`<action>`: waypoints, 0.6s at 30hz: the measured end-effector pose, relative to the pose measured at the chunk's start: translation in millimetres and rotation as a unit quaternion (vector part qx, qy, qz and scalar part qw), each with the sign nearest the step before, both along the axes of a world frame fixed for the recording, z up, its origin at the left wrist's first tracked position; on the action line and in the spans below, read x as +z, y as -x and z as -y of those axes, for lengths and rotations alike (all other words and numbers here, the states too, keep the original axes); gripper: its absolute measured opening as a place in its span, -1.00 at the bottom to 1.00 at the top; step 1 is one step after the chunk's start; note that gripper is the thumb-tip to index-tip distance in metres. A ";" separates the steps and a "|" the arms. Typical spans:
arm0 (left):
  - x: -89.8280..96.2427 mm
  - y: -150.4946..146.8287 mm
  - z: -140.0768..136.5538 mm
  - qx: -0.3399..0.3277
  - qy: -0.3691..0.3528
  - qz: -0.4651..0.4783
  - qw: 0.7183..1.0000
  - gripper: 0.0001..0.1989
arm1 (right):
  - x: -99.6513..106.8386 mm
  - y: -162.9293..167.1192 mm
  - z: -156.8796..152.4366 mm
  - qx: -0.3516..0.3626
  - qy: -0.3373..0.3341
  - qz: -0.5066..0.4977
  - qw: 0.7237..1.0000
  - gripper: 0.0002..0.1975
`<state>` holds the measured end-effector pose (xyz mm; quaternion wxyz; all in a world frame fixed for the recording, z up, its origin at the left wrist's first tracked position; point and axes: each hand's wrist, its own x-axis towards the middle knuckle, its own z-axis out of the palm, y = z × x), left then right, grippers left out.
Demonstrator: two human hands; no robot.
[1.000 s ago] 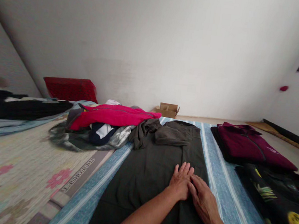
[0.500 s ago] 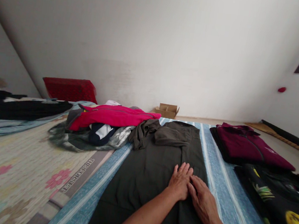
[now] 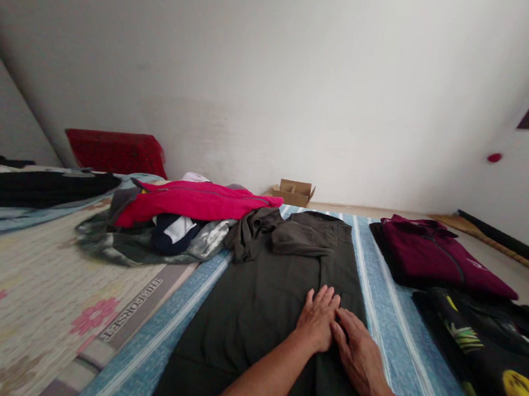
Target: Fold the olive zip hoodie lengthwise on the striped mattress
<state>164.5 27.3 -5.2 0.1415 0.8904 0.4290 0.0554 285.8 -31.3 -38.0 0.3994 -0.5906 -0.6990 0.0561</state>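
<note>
A dark olive-grey shirt [image 3: 249,324] lies spread over the blue striped sheet [image 3: 381,289], its collar at the far end. One sleeve [image 3: 305,238] is laid across the upper part, and the other bunches up at the left. My left hand [image 3: 320,317] rests flat on the right half of the cloth, fingers stretched out. Right beside it, my right hand [image 3: 359,348] lies on the same cloth, fingers extended and its tips touching the left hand. Neither hand grips the fabric.
Left of the shirt is a heap with a bright pink garment [image 3: 201,200] on top. Farther left lie black and light blue clothes [image 3: 34,192]. On the right are a folded maroon zip top [image 3: 441,255] and a black patterned garment [image 3: 482,347]. A small cardboard box [image 3: 294,192] stands near the wall.
The view has shifted slightly, so the surroundings sit a little farther left. Both hands stay in the same place on the shirt.
</note>
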 end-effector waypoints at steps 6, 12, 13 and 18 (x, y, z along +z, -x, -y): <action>3.9 1.2 -0.1 0.003 -0.004 -0.002 1.000 -0.40 | 0.1 1.1 -0.5 -0.001 0.005 0.007 1.000 -0.63; 1.9 2.2 -1.8 0.006 -0.009 0.008 1.000 -0.41 | 0.5 1.6 -0.7 -0.002 0.007 0.011 1.000 -0.63; 1.3 2.3 -2.2 0.006 -0.008 0.009 1.000 -0.41 | 1.0 1.9 -0.5 -0.001 0.008 0.011 1.000 -0.63; -1.4 3.3 -4.2 0.007 -0.004 0.021 1.000 -0.43 | 5.2 3.2 -0.1 0.002 0.018 0.008 1.000 -0.63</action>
